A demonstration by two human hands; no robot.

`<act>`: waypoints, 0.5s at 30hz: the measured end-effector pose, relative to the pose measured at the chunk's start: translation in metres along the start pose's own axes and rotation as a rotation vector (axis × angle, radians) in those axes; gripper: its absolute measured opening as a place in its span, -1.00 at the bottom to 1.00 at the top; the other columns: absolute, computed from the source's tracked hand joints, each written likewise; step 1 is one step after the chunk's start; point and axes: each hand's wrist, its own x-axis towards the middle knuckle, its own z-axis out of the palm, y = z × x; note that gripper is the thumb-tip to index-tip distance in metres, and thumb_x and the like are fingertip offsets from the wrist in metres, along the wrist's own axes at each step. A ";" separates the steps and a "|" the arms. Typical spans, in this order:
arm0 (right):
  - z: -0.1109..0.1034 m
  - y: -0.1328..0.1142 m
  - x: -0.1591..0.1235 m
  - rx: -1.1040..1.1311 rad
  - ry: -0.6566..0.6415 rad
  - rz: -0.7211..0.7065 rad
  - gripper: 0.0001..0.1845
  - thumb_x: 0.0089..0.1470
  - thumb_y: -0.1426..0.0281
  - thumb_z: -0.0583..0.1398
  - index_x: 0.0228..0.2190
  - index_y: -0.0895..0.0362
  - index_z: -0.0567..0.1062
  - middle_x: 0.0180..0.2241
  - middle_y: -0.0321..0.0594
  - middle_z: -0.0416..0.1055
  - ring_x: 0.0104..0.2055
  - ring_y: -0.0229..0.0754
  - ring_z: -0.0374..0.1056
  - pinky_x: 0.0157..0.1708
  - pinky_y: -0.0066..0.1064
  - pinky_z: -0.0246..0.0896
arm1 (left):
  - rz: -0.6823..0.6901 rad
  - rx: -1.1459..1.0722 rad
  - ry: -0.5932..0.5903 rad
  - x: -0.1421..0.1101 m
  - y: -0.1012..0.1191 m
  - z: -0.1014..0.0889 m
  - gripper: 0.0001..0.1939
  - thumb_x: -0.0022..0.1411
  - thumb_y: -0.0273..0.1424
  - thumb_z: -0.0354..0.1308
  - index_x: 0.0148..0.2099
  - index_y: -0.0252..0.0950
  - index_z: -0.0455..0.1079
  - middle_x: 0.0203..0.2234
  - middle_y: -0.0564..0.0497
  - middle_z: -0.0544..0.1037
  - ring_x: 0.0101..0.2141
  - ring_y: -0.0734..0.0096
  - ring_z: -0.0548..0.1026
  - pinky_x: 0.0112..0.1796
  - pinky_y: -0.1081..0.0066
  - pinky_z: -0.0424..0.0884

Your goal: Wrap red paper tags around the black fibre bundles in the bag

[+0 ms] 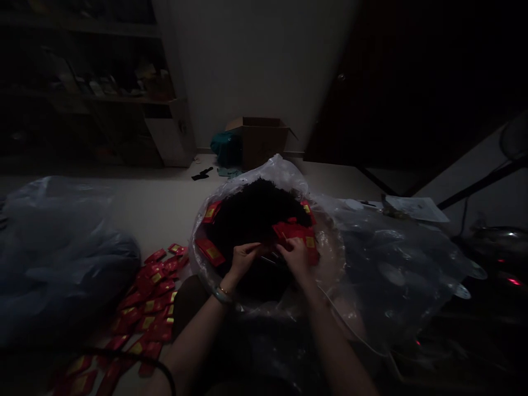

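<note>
Between both hands is a small dark red packet (268, 246), dim and partly covered by the fingers. My left hand (244, 259) pinches its left side, and a bracelet and a bangle circle that wrist. At the other side my right hand (295, 257) pinches with thumb and fingers. Below them, a container lined with clear plastic (200, 220) holds a heap of dark loose leaf-like material (258, 212). Red packets with yellow labels (284, 230) lie on the heap beside my right hand, and more (210, 251) rest along the left rim.
Many red packets (150, 286) lie piled on the floor at left, beside a large plastic bag (61, 247). Clear plastic (383, 269) covers a surface at right. An open cardboard box (264, 140) stands by the wall. A dark cable (124, 355) crosses the lower left.
</note>
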 end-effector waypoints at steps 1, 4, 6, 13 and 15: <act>-0.004 -0.002 0.003 -0.021 -0.030 -0.042 -0.68 -0.01 0.15 0.20 -0.59 0.13 0.45 -0.50 -0.20 0.31 -0.38 -0.13 0.24 -0.33 -0.27 0.21 | -0.006 0.004 0.000 0.000 0.000 0.000 -0.82 -0.03 -0.33 0.27 -0.32 -0.26 0.57 -0.42 -0.02 0.63 -0.38 0.20 0.58 -0.33 0.30 0.50; -0.008 -0.012 0.005 -0.048 -0.043 -0.159 -0.71 0.03 0.21 0.19 -0.61 0.10 0.45 -0.45 -0.19 0.35 -0.33 -0.12 0.24 -0.28 -0.27 0.20 | -0.014 0.009 0.024 0.002 0.001 0.001 -0.82 0.00 -0.30 0.24 -0.35 -0.27 0.57 -0.44 -0.03 0.63 -0.40 0.22 0.57 -0.35 0.33 0.48; -0.006 -0.017 0.002 -0.026 -0.040 -0.184 -0.73 0.05 0.24 0.17 -0.59 0.09 0.47 -0.43 -0.18 0.38 -0.31 -0.11 0.26 -0.27 -0.26 0.21 | -0.020 0.008 0.044 0.005 0.000 0.000 -0.80 0.04 -0.28 0.21 -0.36 -0.29 0.56 -0.44 -0.03 0.63 -0.40 0.23 0.57 -0.36 0.34 0.47; 0.008 -0.015 -0.008 0.054 -0.053 0.012 -0.68 -0.01 0.13 0.17 -0.57 0.09 0.48 -0.53 -0.19 0.37 -0.41 -0.13 0.29 -0.37 -0.30 0.23 | -0.038 -0.015 0.053 0.005 -0.004 0.002 -0.79 0.01 -0.28 0.21 -0.35 -0.30 0.56 -0.46 -0.03 0.63 -0.42 0.25 0.56 -0.38 0.35 0.47; 0.006 -0.014 -0.008 0.104 -0.024 0.036 -0.68 0.00 0.13 0.15 -0.59 0.10 0.44 -0.51 -0.18 0.39 -0.38 -0.12 0.30 -0.33 -0.30 0.24 | -0.037 -0.017 0.065 0.005 -0.005 0.002 -0.79 0.02 -0.28 0.21 -0.34 -0.29 0.56 -0.44 -0.03 0.63 -0.40 0.25 0.56 -0.35 0.34 0.47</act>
